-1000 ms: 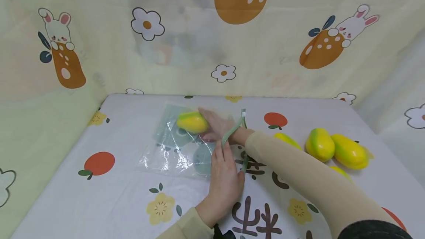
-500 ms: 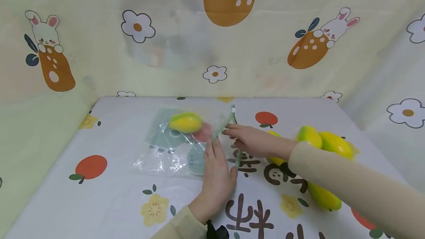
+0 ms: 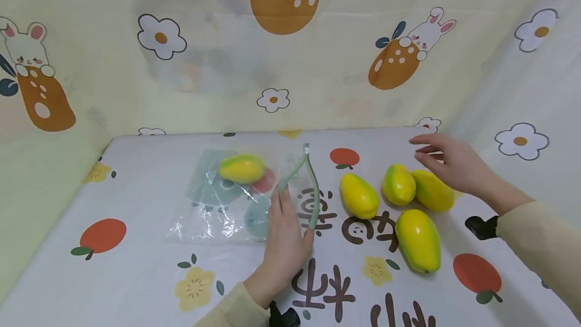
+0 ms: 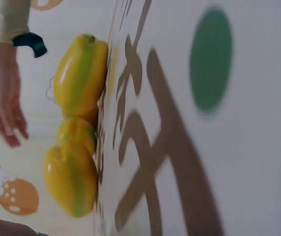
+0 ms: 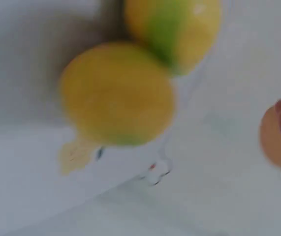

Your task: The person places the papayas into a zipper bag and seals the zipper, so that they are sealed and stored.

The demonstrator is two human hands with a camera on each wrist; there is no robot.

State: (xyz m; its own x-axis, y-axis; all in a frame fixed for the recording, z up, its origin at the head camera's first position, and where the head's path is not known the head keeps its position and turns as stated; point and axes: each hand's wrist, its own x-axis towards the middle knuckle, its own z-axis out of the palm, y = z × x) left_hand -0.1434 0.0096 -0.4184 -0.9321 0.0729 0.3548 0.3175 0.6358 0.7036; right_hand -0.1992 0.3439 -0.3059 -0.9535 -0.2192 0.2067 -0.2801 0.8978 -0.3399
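Observation:
A clear zip bag (image 3: pixel 209 223) with a green-edged mouth lies on the table in the head view. Inside it is one yellow-green, papaya-like fruit (image 3: pixel 242 168). My left hand (image 3: pixel 288 246) is at the bag's mouth, fingers straight along one green strip and thumb spread towards the other, the mouth gaping. My right hand (image 3: pixel 454 163) hovers empty behind the loose fruits, its fingers loosely bent. Below it lies one fruit (image 3: pixel 433 191), with another (image 3: pixel 399 184) right beside it. Two more lie nearer, a left fruit (image 3: pixel 359 196) and a front fruit (image 3: pixel 418 241).
A white printed cloth (image 3: pixel 136 286) covers the table. A cream curtain (image 3: pixel 204 90) with rabbit and flower prints rises behind the table and along its sides. The loose fruits sit together to the right of the bag.
My right hand has come out of the bag, leaving the fruit inside, and moved right to above the loose fruits. The left hand stays at the bag's mouth. The head view has turned right.

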